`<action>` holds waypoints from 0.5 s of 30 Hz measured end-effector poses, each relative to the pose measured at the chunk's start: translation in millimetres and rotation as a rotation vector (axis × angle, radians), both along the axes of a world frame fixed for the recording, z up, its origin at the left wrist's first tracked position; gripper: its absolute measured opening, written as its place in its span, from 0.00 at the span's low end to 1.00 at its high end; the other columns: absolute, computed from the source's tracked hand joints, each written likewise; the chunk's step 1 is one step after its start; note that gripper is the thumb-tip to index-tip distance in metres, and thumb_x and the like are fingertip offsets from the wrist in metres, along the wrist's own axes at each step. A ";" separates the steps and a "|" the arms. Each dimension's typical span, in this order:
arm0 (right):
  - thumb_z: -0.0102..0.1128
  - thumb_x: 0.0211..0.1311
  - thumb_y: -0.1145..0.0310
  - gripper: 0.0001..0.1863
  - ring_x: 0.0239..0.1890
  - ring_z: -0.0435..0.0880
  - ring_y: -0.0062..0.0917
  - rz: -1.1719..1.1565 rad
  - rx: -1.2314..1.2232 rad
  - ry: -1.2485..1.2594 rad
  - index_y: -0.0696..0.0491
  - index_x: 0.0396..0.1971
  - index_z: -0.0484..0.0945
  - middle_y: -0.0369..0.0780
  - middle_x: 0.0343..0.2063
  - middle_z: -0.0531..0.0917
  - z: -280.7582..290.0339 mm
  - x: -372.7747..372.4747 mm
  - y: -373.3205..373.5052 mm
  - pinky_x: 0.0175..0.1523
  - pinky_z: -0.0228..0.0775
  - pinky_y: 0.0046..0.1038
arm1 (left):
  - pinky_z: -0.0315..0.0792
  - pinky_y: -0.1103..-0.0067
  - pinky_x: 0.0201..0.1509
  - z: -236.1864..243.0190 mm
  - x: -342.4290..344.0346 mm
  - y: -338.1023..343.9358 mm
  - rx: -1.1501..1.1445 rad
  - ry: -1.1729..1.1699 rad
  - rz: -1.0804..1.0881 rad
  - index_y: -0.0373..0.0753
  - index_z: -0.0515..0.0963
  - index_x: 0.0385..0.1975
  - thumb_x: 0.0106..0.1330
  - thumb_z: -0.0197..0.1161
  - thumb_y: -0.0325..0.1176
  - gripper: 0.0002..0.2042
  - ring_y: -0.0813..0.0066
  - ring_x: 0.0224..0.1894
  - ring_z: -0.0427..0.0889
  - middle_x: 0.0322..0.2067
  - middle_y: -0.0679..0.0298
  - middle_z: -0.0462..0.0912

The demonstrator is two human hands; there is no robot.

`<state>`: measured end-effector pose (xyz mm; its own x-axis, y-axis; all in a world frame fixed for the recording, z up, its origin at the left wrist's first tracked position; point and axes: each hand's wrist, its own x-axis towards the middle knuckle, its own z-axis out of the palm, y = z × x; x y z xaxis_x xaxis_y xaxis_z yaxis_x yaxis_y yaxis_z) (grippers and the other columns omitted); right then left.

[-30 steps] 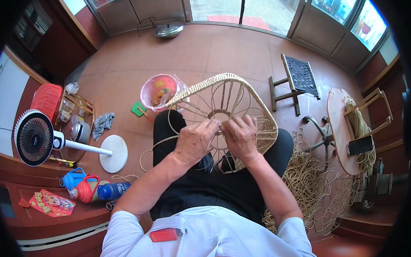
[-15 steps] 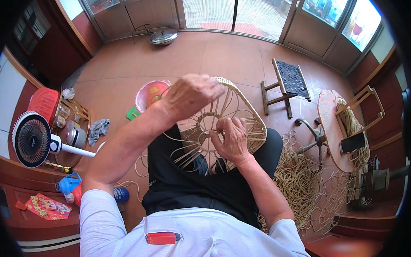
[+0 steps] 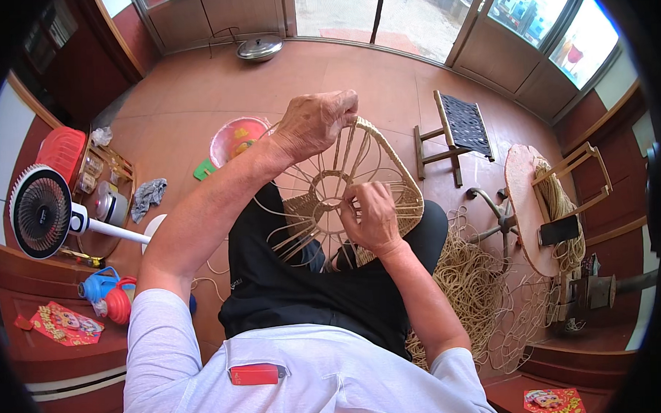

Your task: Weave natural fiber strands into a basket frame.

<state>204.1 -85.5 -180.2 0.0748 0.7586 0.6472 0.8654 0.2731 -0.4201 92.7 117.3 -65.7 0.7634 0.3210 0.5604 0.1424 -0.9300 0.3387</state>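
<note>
A half-woven straw-cord piece (image 3: 405, 171) rests across my lap, with a thick wrapped rim and strands radiating from a small inner ring. My left hand (image 3: 317, 123) is closed at the far edge of the rim, its fingertips pinched on what appears to be cord; the exact grip is partly hidden. Lower down, my right hand (image 3: 374, 218) bends its fingers and thumb round strands beside the inner ring. Loose loops of cord curve out on the left side of the piece.
A big heap of cord (image 3: 468, 293) lies on the floor at right, near a round board (image 3: 523, 207) carrying a cord bundle and phone. Beyond it stands a folding stool (image 3: 464, 125). At left are a pink basin (image 3: 223, 148), a fan (image 3: 43, 211) and a blue jug (image 3: 99, 285).
My left hand has risen slightly, and its fingers are now bunched at the rim. My right hand has shifted a little beside the inner ring, its fingers more upright. The view has tilted slightly.
</note>
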 end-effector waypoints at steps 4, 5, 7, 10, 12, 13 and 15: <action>0.72 0.64 0.77 0.14 0.45 0.86 0.43 -0.032 0.075 0.147 0.55 0.47 0.81 0.46 0.43 0.85 17.5 14.4 0.6 0.50 0.80 0.41 | 0.81 0.61 0.39 2.5 -5.4 -4.2 -0.016 -0.017 0.005 0.41 0.81 0.43 0.78 0.70 0.37 0.08 0.51 0.35 0.90 0.31 0.55 0.88; 0.73 0.64 0.77 0.14 0.46 0.86 0.42 -0.100 0.147 0.120 0.54 0.48 0.82 0.45 0.43 0.85 23.5 20.4 2.6 0.51 0.80 0.41 | 0.81 0.61 0.39 3.8 -6.0 -6.5 -0.020 -0.029 -0.005 0.40 0.80 0.42 0.77 0.70 0.37 0.08 0.51 0.35 0.90 0.31 0.55 0.88; 0.73 0.64 0.77 0.14 0.46 0.86 0.42 -0.161 0.215 0.097 0.53 0.48 0.83 0.45 0.44 0.86 41.1 26.7 7.3 0.52 0.80 0.41 | 0.80 0.61 0.39 7.5 -10.9 -12.2 -0.027 -0.036 -0.008 0.40 0.80 0.42 0.77 0.70 0.37 0.08 0.51 0.35 0.90 0.32 0.55 0.88; 0.72 0.66 0.78 0.13 0.48 0.87 0.41 -0.307 0.349 -0.061 0.53 0.48 0.85 0.44 0.45 0.87 74.4 29.9 14.0 0.53 0.81 0.40 | 0.80 0.62 0.38 17.0 -18.9 -23.0 -0.004 -0.048 -0.030 0.39 0.80 0.42 0.77 0.71 0.35 0.08 0.51 0.35 0.90 0.32 0.55 0.88; 0.72 0.66 0.78 0.11 0.50 0.88 0.40 -0.253 0.303 0.057 0.53 0.47 0.86 0.43 0.44 0.88 84.0 30.7 19.0 0.53 0.81 0.40 | 0.80 0.62 0.38 19.3 -23.5 -26.9 -0.008 -0.056 -0.053 0.39 0.80 0.42 0.76 0.71 0.33 0.07 0.51 0.35 0.90 0.32 0.55 0.88; 0.72 0.67 0.78 0.09 0.50 0.88 0.41 -0.210 0.280 0.113 0.54 0.46 0.87 0.43 0.43 0.89 87.0 30.1 20.8 0.53 0.81 0.40 | 0.80 0.62 0.38 20.4 -25.5 -29.7 -0.008 -0.056 -0.056 0.39 0.80 0.42 0.76 0.71 0.33 0.07 0.51 0.35 0.90 0.32 0.55 0.88; 0.72 0.68 0.78 0.08 0.48 0.89 0.40 -0.175 0.242 0.142 0.55 0.45 0.87 0.44 0.42 0.89 90.7 27.6 22.4 0.53 0.82 0.39 | 0.80 0.63 0.38 21.8 -30.1 -34.5 -0.012 -0.066 -0.063 0.38 0.80 0.42 0.76 0.72 0.32 0.07 0.51 0.35 0.90 0.31 0.55 0.87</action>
